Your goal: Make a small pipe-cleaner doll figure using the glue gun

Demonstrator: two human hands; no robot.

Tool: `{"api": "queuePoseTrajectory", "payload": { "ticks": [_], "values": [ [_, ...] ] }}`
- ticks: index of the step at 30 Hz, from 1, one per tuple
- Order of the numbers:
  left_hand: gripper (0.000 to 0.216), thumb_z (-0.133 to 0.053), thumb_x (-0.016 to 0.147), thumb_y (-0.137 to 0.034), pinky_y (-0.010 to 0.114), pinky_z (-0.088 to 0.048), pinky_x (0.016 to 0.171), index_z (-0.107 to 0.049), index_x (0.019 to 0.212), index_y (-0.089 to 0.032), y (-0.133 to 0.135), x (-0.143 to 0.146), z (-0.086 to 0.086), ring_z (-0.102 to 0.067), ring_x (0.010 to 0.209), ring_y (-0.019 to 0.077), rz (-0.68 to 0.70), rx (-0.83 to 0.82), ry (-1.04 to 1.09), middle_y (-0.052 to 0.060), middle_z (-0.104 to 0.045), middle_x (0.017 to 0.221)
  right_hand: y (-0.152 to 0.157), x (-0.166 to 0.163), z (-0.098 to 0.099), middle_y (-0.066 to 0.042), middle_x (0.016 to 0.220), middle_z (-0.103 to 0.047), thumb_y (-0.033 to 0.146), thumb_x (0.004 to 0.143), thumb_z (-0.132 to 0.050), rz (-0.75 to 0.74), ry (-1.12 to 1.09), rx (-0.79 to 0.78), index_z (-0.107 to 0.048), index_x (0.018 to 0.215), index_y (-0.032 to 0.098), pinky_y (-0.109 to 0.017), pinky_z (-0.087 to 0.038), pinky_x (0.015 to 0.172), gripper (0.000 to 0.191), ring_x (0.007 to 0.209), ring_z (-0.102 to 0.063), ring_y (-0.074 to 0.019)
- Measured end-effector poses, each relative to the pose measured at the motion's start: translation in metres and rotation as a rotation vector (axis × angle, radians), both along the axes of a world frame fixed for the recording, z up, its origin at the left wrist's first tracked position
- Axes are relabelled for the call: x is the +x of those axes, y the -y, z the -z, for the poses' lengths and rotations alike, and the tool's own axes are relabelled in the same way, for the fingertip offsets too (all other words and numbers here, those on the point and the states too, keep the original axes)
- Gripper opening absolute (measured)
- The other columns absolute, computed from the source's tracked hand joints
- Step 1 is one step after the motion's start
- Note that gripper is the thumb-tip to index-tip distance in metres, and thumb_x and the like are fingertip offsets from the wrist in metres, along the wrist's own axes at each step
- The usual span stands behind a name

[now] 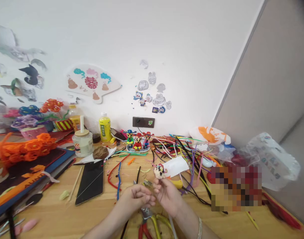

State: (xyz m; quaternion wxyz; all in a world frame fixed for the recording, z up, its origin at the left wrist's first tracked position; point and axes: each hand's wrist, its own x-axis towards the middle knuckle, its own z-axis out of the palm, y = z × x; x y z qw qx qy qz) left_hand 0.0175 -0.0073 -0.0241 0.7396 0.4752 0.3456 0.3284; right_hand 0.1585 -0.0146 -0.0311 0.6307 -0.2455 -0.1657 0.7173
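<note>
Noted on wooden table (64, 217), well left of pliers (146, 213): black tablet (91, 182), likely laid clear of handwork | Saw left hand (135, 199) just beyond pliers, loosely curled (contents not discernible) | Saw right hand (168, 197) beyond pliers, pinching small figurine (159, 171) from below, perhaps to leave top uncovered

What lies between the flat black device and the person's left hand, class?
In the head view, a curved red strip and a blue strip lie between the flat black device and the left hand.
</note>
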Motion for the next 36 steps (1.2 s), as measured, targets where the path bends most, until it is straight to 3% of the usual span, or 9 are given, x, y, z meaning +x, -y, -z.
{"api": "queuePoseTrajectory", "payload": {
  "ticks": [5, 9, 11, 15, 17, 20, 22, 27, 36],
  "values": [
    [0.036, -0.077, 0.045, -0.038, 0.026, -0.048, 0.061, -0.057, 0.064, -0.014, -0.006, 0.0, 0.007, -0.065, 0.057, 0.0153, -0.018, 0.002, -0.031, 0.002, -0.071, 0.061, -0.001, 0.007, 0.002, 0.003, 0.056, -0.056, 0.019, 0.065, -0.064, -0.067, 0.196, 0.025, -0.057, 0.076, 0.013, -0.015, -0.036, 0.044, 0.014, 0.046, -0.047, -0.0046],
    [0.039, -0.075, 0.044, -0.043, 0.025, -0.047, 0.057, -0.058, 0.062, -0.013, -0.006, -0.001, 0.002, -0.064, 0.054, 0.0144, -0.03, 0.036, -0.064, 0.002, -0.07, 0.058, 0.001, 0.016, -0.001, 0.0, 0.056, -0.058, 0.027, 0.07, -0.057, -0.19, 0.565, 0.051, -0.055, 0.077, 0.012, -0.017, -0.034, 0.042, 0.017, 0.042, -0.048, -0.007],
    [0.04, -0.074, 0.046, -0.045, 0.025, -0.046, 0.054, -0.057, 0.062, -0.013, -0.005, -0.002, -0.001, -0.062, 0.05, 0.0139, -0.026, 0.06, -0.059, 0.002, -0.069, 0.055, 0.0, 0.025, -0.006, 0.004, 0.049, -0.054, 0.034, 0.072, -0.052, -0.106, 0.817, 0.121, -0.053, 0.073, 0.015, -0.018, -0.031, 0.038, 0.019, 0.037, -0.044, -0.0074],
    [0.039, -0.067, 0.055, -0.05, 0.024, -0.043, 0.049, -0.055, 0.062, -0.014, -0.004, -0.004, -0.004, -0.058, 0.046, 0.0125, -0.013, 0.109, -0.03, 0.001, -0.067, 0.051, -0.007, 0.053, -0.021, 0.006, 0.045, -0.041, 0.035, 0.081, -0.037, 0.337, 1.3, 0.268, -0.047, 0.065, 0.018, -0.02, -0.031, 0.041, 0.025, 0.039, -0.039, -0.0092],
    [0.038, -0.065, 0.057, -0.051, 0.022, -0.041, 0.047, -0.053, 0.059, -0.015, -0.005, -0.004, -0.004, -0.056, 0.043, 0.0113, -0.011, 0.107, -0.006, 0.0, -0.065, 0.048, -0.016, 0.069, -0.029, 0.001, 0.057, -0.051, 0.027, 0.083, -0.034, 0.455, 1.63, 0.346, -0.051, 0.068, 0.017, -0.024, -0.037, 0.052, 0.024, 0.054, -0.048, -0.0128],
    [0.038, -0.063, 0.059, -0.051, 0.021, -0.038, 0.045, -0.049, 0.056, -0.016, -0.007, -0.005, -0.002, -0.052, 0.04, 0.01, -0.011, 0.086, 0.029, -0.001, -0.062, 0.044, -0.038, 0.088, -0.039, -0.011, 0.1, -0.058, 0.01, 0.076, -0.04, 0.225, 2.153, 0.593, -0.055, 0.097, 0.013, -0.032, -0.037, 0.077, 0.026, 0.089, -0.05, -0.0198],
    [0.037, -0.063, 0.058, -0.05, 0.021, -0.037, 0.044, -0.048, 0.055, -0.017, -0.008, -0.005, -0.001, -0.051, 0.039, 0.01, -0.02, 0.08, 0.039, -0.002, -0.061, 0.043, -0.055, 0.094, -0.043, -0.008, 0.112, -0.055, 0.002, 0.069, -0.045, 0.031, 2.235, 0.73, -0.056, 0.103, 0.017, -0.032, -0.032, 0.085, 0.039, 0.101, -0.045, -0.02],
    [0.037, -0.064, 0.057, -0.05, 0.021, -0.037, 0.045, -0.047, 0.054, -0.018, -0.009, -0.006, -0.004, -0.05, 0.039, 0.0102, -0.038, 0.076, -0.002, -0.002, -0.06, 0.041, -0.086, 0.095, -0.042, -0.003, 0.087, -0.062, 0.004, 0.056, -0.063, -0.274, 2.273, 0.871, -0.064, 0.083, 0.02, -0.029, -0.031, 0.084, 0.031, 0.091, -0.049, -0.0198],
    [0.036, -0.061, 0.058, -0.052, 0.021, -0.037, 0.044, -0.048, 0.058, -0.018, -0.012, -0.011, -0.012, -0.049, 0.039, 0.0107, -0.128, 0.126, -0.025, -0.003, -0.058, 0.042, -0.091, 0.112, -0.033, -0.005, 0.084, -0.056, 0.022, 0.057, -0.07, -0.08, 2.26, 0.709, -0.059, 0.076, 0.018, -0.03, -0.035, 0.074, 0.022, 0.086, -0.046, -0.0212]
  ]
}}
